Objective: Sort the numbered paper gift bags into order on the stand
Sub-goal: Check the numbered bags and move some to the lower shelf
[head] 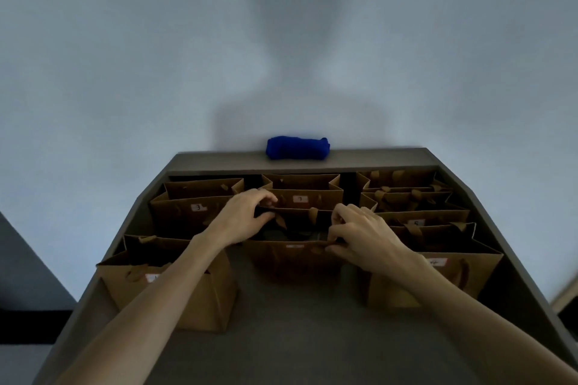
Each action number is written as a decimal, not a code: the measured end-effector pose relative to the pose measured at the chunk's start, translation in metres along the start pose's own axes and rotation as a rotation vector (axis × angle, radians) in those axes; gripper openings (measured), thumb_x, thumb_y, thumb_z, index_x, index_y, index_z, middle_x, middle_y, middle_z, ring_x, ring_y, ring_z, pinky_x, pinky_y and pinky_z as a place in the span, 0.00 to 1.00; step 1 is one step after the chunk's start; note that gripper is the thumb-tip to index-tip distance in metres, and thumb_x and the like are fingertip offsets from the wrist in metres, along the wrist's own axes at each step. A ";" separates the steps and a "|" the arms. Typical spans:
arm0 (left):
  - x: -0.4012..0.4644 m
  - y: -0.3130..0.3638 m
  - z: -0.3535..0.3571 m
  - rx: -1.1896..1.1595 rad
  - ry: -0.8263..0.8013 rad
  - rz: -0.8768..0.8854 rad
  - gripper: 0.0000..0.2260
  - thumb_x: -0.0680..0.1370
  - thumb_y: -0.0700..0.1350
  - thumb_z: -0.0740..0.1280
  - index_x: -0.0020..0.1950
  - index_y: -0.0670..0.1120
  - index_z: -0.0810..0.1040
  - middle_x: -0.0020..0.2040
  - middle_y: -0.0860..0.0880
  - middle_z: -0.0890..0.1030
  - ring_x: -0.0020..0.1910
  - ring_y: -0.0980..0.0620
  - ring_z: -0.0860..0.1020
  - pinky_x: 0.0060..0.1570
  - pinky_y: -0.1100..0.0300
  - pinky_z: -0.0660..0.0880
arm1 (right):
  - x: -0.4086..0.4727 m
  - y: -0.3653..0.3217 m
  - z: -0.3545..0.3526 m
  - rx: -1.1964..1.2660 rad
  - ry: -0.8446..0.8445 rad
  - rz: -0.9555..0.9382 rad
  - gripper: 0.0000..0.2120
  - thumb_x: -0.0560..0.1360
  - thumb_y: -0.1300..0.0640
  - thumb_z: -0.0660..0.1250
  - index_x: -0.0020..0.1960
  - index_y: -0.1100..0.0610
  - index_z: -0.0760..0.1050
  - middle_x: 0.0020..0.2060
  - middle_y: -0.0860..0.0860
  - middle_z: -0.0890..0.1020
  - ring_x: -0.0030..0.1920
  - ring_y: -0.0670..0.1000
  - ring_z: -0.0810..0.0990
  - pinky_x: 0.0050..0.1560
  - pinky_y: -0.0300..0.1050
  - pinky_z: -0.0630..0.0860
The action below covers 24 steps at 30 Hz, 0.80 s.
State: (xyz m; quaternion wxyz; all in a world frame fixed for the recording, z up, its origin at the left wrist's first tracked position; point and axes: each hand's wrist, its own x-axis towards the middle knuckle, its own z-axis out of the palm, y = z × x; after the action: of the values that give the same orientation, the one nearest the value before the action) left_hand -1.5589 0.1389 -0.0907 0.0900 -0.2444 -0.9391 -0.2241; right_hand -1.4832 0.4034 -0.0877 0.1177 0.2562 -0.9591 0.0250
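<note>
Both hands, left hand (247, 216) and right hand (362, 233), pinch the middle bag (294, 259) by its rim between their fingers; lift it level, clear of neighbours

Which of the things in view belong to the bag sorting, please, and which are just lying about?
Part of the job:
- brown paper bags, e.g. bag 3 and bag 7
- middle front bag, gripped at its rim by the left hand and right hand
- grey stand

Lying about:
- blue cloth roll on the back ledge

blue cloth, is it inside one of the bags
No, the blue cloth lies on the stand's back ledge against the wall, behind all the bags.
</note>
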 end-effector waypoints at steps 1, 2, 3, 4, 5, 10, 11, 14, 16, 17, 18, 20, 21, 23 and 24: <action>-0.002 -0.001 0.002 -0.007 -0.048 0.025 0.14 0.78 0.44 0.67 0.63 0.53 0.76 0.61 0.53 0.78 0.61 0.58 0.75 0.62 0.55 0.75 | -0.005 -0.002 0.001 -0.008 0.018 -0.013 0.12 0.77 0.44 0.66 0.55 0.48 0.78 0.57 0.48 0.71 0.53 0.48 0.69 0.51 0.41 0.68; -0.004 -0.002 0.003 0.006 -0.085 0.052 0.13 0.78 0.43 0.67 0.62 0.54 0.76 0.60 0.54 0.78 0.59 0.60 0.76 0.59 0.56 0.76 | -0.008 -0.004 0.003 -0.016 0.036 -0.025 0.11 0.76 0.44 0.68 0.54 0.49 0.79 0.56 0.49 0.72 0.52 0.47 0.69 0.49 0.41 0.68; -0.006 -0.003 0.004 0.027 -0.105 0.072 0.13 0.78 0.42 0.67 0.61 0.54 0.77 0.59 0.54 0.79 0.57 0.60 0.76 0.58 0.58 0.77 | -0.011 -0.006 0.003 -0.023 0.048 -0.033 0.10 0.75 0.44 0.69 0.53 0.49 0.80 0.55 0.49 0.73 0.49 0.46 0.68 0.47 0.40 0.67; -0.006 -0.004 0.005 0.045 -0.111 0.084 0.13 0.78 0.42 0.66 0.61 0.54 0.77 0.59 0.54 0.79 0.57 0.60 0.77 0.57 0.59 0.77 | -0.013 -0.007 0.004 -0.026 0.046 -0.036 0.10 0.75 0.45 0.69 0.52 0.49 0.80 0.54 0.49 0.73 0.48 0.46 0.67 0.45 0.40 0.65; -0.006 -0.005 0.005 0.057 -0.111 0.091 0.13 0.79 0.42 0.66 0.61 0.54 0.78 0.59 0.54 0.79 0.57 0.60 0.77 0.56 0.60 0.77 | -0.013 -0.007 0.004 -0.027 0.040 -0.039 0.10 0.75 0.45 0.69 0.52 0.49 0.80 0.54 0.49 0.73 0.47 0.45 0.65 0.45 0.39 0.64; -0.003 -0.005 0.001 0.070 -0.138 0.121 0.13 0.79 0.42 0.65 0.63 0.53 0.77 0.61 0.53 0.78 0.59 0.57 0.76 0.57 0.56 0.77 | -0.010 -0.005 0.003 0.003 0.028 -0.032 0.11 0.77 0.44 0.67 0.53 0.49 0.80 0.54 0.47 0.71 0.49 0.43 0.62 0.46 0.38 0.61; -0.003 -0.005 0.000 0.067 -0.140 0.122 0.13 0.79 0.42 0.65 0.63 0.53 0.77 0.61 0.53 0.78 0.60 0.57 0.76 0.57 0.55 0.77 | -0.009 -0.005 0.003 0.007 0.014 -0.023 0.11 0.77 0.44 0.66 0.53 0.49 0.80 0.55 0.47 0.70 0.49 0.43 0.62 0.47 0.38 0.62; 0.001 -0.008 -0.003 0.047 -0.126 0.118 0.12 0.80 0.44 0.65 0.62 0.54 0.77 0.60 0.53 0.78 0.59 0.56 0.76 0.57 0.53 0.77 | -0.003 -0.003 0.002 0.047 -0.029 0.030 0.12 0.79 0.44 0.63 0.56 0.49 0.79 0.55 0.46 0.68 0.48 0.42 0.66 0.46 0.36 0.68; 0.003 -0.010 -0.005 0.014 -0.089 0.111 0.13 0.79 0.46 0.65 0.64 0.54 0.75 0.62 0.53 0.76 0.61 0.56 0.76 0.58 0.54 0.77 | 0.004 -0.001 0.002 0.113 -0.038 0.084 0.12 0.79 0.46 0.63 0.57 0.50 0.79 0.55 0.46 0.68 0.47 0.44 0.71 0.46 0.39 0.76; 0.003 -0.011 -0.006 -0.007 -0.073 0.105 0.15 0.79 0.47 0.66 0.66 0.54 0.74 0.65 0.53 0.75 0.63 0.56 0.74 0.61 0.55 0.76 | 0.009 0.000 0.003 0.141 -0.044 0.111 0.12 0.80 0.47 0.63 0.58 0.50 0.79 0.55 0.46 0.68 0.48 0.45 0.73 0.47 0.40 0.77; 0.003 -0.012 -0.008 -0.026 -0.059 0.103 0.18 0.79 0.48 0.66 0.69 0.54 0.71 0.67 0.53 0.73 0.65 0.56 0.73 0.63 0.56 0.74 | 0.014 0.002 0.003 0.164 -0.054 0.138 0.11 0.80 0.48 0.63 0.58 0.51 0.79 0.56 0.47 0.69 0.49 0.45 0.74 0.49 0.41 0.78; 0.003 -0.014 -0.011 -0.043 -0.042 0.103 0.20 0.79 0.48 0.67 0.71 0.54 0.70 0.70 0.53 0.71 0.68 0.56 0.70 0.66 0.55 0.71 | 0.024 0.006 0.004 0.204 -0.084 0.181 0.10 0.80 0.50 0.63 0.58 0.51 0.78 0.57 0.48 0.72 0.51 0.46 0.75 0.50 0.39 0.76; 0.004 -0.015 -0.013 -0.036 -0.032 0.113 0.19 0.79 0.48 0.67 0.70 0.54 0.71 0.69 0.53 0.72 0.68 0.56 0.69 0.67 0.55 0.70 | 0.029 0.007 0.004 0.222 -0.099 0.195 0.09 0.80 0.51 0.63 0.58 0.51 0.78 0.57 0.48 0.73 0.51 0.46 0.75 0.49 0.37 0.74; 0.004 -0.016 -0.015 -0.007 -0.015 0.140 0.13 0.80 0.48 0.66 0.65 0.52 0.76 0.67 0.53 0.74 0.68 0.57 0.70 0.68 0.57 0.68 | 0.037 0.008 0.003 0.254 -0.124 0.215 0.08 0.81 0.54 0.62 0.57 0.52 0.78 0.55 0.49 0.77 0.51 0.45 0.76 0.50 0.37 0.74; 0.003 -0.016 -0.017 0.000 -0.010 0.151 0.11 0.80 0.48 0.65 0.62 0.52 0.78 0.65 0.53 0.75 0.67 0.58 0.70 0.67 0.57 0.68 | 0.040 0.007 0.002 0.269 -0.134 0.222 0.08 0.81 0.54 0.62 0.57 0.53 0.78 0.53 0.49 0.78 0.51 0.45 0.77 0.51 0.38 0.74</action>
State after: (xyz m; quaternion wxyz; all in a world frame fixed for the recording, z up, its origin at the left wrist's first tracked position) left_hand -1.5684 0.1197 -0.0812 0.1020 -0.3157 -0.9184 -0.2155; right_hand -1.5206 0.3903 -0.0801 0.0149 0.1631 -0.9752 0.1487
